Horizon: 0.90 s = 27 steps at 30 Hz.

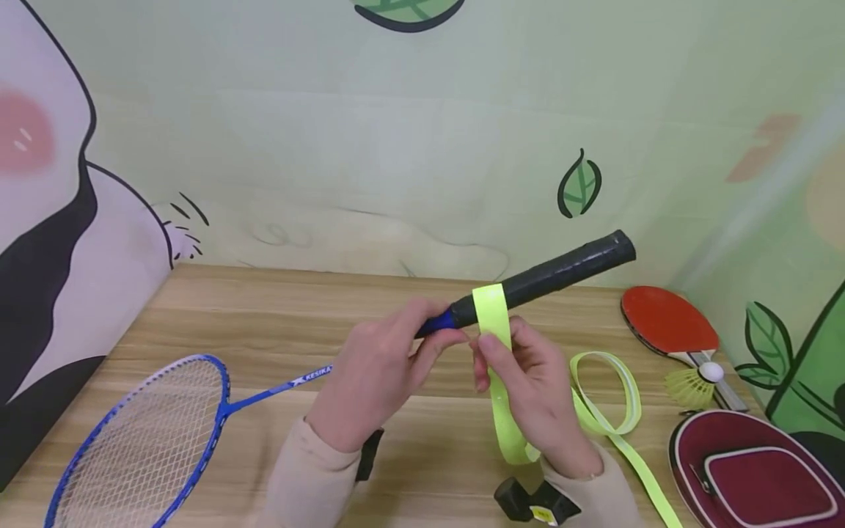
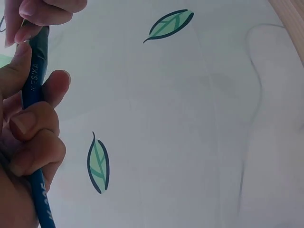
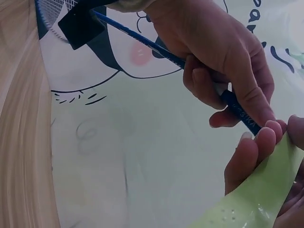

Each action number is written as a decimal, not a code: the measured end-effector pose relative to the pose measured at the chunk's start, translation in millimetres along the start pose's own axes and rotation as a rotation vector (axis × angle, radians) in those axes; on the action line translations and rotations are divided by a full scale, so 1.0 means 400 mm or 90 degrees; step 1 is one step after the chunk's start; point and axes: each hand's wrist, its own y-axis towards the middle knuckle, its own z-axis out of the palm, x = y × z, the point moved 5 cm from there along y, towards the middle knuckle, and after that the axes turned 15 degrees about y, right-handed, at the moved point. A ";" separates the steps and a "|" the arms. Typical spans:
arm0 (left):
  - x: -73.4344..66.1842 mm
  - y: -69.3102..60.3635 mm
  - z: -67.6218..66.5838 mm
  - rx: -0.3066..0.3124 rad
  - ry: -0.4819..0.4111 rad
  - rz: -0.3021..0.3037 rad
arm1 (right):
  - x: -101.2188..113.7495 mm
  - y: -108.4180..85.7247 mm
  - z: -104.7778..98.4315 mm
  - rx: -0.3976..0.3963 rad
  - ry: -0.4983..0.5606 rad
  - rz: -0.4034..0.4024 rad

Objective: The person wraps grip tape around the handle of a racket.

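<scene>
A blue badminton racket (image 1: 264, 396) is held at a slant, its strung head at lower left and its black handle (image 1: 568, 265) pointing up to the right. My left hand (image 1: 379, 367) grips it around the blue cone below the handle; the left wrist view shows curled fingers (image 2: 40, 123) round the shaft. A neon yellow grip tape (image 1: 490, 308) passes over the lower end of the handle. Just below the handle, my right hand (image 1: 538, 396) pinches this tape between thumb and fingers. In the right wrist view the tape (image 3: 251, 199) hangs from those fingertips, close to the left hand.
The tape's loose length (image 1: 634, 455) curls over the wooden table (image 1: 264, 308) at right. Beyond it lie a red table tennis bat (image 1: 667, 319), a yellow shuttlecock (image 1: 689, 385) resting by its handle, and a maroon case (image 1: 759, 477). A printed backdrop (image 1: 396, 147) stands behind the table.
</scene>
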 end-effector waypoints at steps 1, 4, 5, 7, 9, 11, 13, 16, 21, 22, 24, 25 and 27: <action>0.001 0.001 0.000 -0.003 -0.002 0.001 | 0.002 0.000 0.000 -0.003 0.000 -0.005; 0.003 0.001 -0.001 -0.013 -0.001 0.003 | 0.003 -0.001 -0.002 -0.012 -0.001 0.002; 0.003 0.001 -0.001 -0.015 -0.001 0.003 | 0.003 -0.001 -0.002 -0.014 -0.004 0.008; 0.004 0.000 -0.003 -0.019 -0.004 0.004 | 0.002 0.000 -0.003 -0.021 -0.017 0.019; 0.002 -0.001 -0.004 -0.023 -0.008 0.014 | 0.000 0.001 -0.003 -0.028 -0.033 0.028; -0.001 0.001 -0.005 -0.029 -0.013 0.030 | -0.001 0.001 -0.001 -0.030 -0.041 0.033; -0.004 0.003 -0.004 -0.038 -0.022 0.040 | -0.002 0.001 0.002 -0.030 -0.044 0.034; -0.003 0.004 -0.005 -0.047 -0.031 0.033 | -0.003 0.001 0.006 -0.033 -0.047 0.039; 0.001 0.001 -0.004 -0.049 -0.024 0.033 | 0.000 0.001 0.007 -0.043 -0.054 0.043; 0.000 0.000 -0.004 -0.051 -0.016 0.041 | 0.000 0.001 0.007 -0.045 -0.053 0.044; -0.001 -0.002 -0.004 -0.053 0.001 0.055 | 0.000 0.002 0.008 -0.049 -0.052 0.042; -0.002 -0.003 -0.004 -0.054 0.010 0.062 | 0.000 0.001 0.008 -0.052 -0.052 0.041; -0.004 -0.004 -0.003 -0.058 0.027 0.073 | 0.000 0.001 0.009 -0.055 -0.052 0.041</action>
